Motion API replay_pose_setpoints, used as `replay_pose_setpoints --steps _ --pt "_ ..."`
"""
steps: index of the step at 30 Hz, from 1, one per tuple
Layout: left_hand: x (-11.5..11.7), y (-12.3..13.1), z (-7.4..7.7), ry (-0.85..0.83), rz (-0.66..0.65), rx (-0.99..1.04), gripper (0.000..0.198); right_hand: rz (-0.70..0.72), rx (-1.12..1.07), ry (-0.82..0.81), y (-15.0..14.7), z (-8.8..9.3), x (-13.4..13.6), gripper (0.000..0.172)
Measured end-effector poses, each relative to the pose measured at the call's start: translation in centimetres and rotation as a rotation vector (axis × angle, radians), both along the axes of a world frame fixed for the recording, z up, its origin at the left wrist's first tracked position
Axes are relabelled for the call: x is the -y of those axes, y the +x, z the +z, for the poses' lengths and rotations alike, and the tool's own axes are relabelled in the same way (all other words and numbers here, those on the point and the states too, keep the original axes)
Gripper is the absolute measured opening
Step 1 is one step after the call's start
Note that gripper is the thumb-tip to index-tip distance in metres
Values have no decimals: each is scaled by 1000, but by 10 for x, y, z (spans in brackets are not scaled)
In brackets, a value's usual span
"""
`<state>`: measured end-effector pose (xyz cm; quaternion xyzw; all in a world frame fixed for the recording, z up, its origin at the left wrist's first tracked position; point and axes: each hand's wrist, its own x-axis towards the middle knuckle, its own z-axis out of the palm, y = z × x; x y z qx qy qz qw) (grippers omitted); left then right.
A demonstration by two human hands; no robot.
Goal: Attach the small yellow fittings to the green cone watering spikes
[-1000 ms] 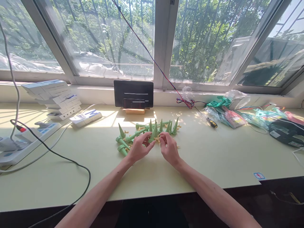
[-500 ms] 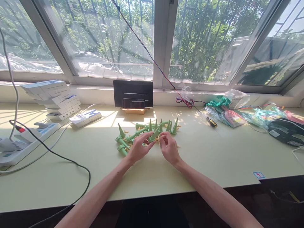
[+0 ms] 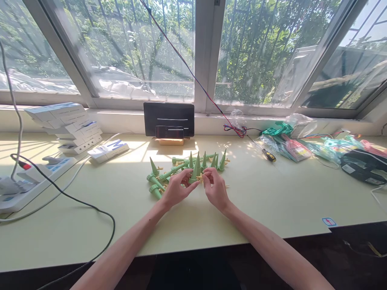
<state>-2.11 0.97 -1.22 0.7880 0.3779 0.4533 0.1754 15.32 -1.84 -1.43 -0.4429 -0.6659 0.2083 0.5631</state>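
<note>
Several green cone-shaped plastic spikes [image 3: 181,167] with small yellow fittings lie and stand in a cluster on the pale green table [image 3: 266,197]. My left hand [image 3: 177,188] pinches the base of one green cone [image 3: 196,167], held point up. My right hand [image 3: 215,187] pinches the small yellow fitting [image 3: 200,177] at that cone's side. Both hands meet just in front of the cluster.
A dark tablet [image 3: 169,119] leans on a stand at the window sill. Stacked white boxes [image 3: 68,125], a power strip [image 3: 33,179] and a black cable [image 3: 75,199] are on the left. A screwdriver [image 3: 266,154], plastic bags [image 3: 287,139] and a black object [image 3: 364,167] lie on the right.
The cone between my hands has been turned from tilted to upright. My hands have stayed in the same spot.
</note>
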Motion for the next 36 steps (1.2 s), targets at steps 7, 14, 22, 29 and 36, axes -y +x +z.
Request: replay_pose_setpoints --steps 7,14,22,29,36 --pt "2 5 6 31 22 41 35 7 -93 -56 -4 6 2 13" --pt "3 7 6 76 30 42 31 45 -93 -176 -5 10 2 24" --pt "2 6 2 93 30 6 31 90 -68 -220 -5 8 1 32" --pt "5 6 8 52 -47 -19 33 118 -124 -252 -4 9 0 32" --pt "8 7 11 75 -32 -107 42 237 -314 -339 -3 10 -1 32"
